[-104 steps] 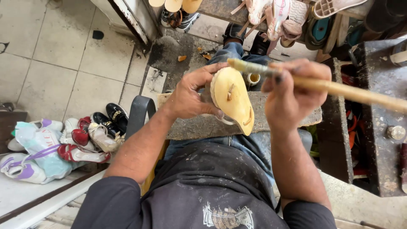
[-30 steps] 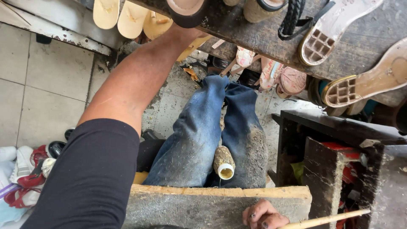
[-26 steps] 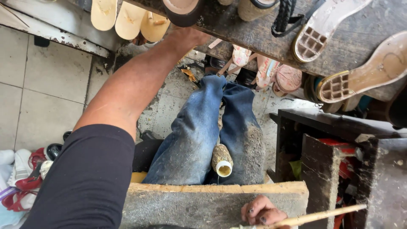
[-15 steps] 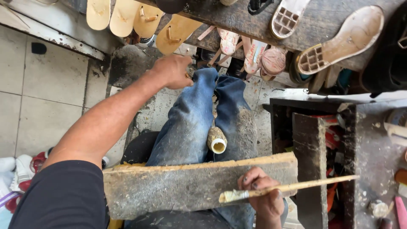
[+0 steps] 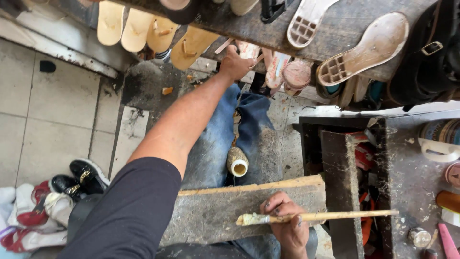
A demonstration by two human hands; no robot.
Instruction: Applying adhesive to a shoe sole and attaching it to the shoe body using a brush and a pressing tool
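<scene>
From the head camera: the left hand [image 5: 235, 63] stretches forward, fingers curled at the soles [image 5: 189, 45] racked under the shelf [image 5: 335, 33], though its grip is unclear; the right hand [image 5: 285, 225] rests on the board [image 5: 215, 211], clasping a glue-tipped brush [image 5: 311, 217] level, with the glue jar [image 5: 237, 163] just ahead between the knees.

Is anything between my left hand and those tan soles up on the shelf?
Nothing visible does. The left hand is beside the nearest tan sole at the edge of the shelf; whether they touch cannot be told. The right hand holds the glue brush.
</scene>
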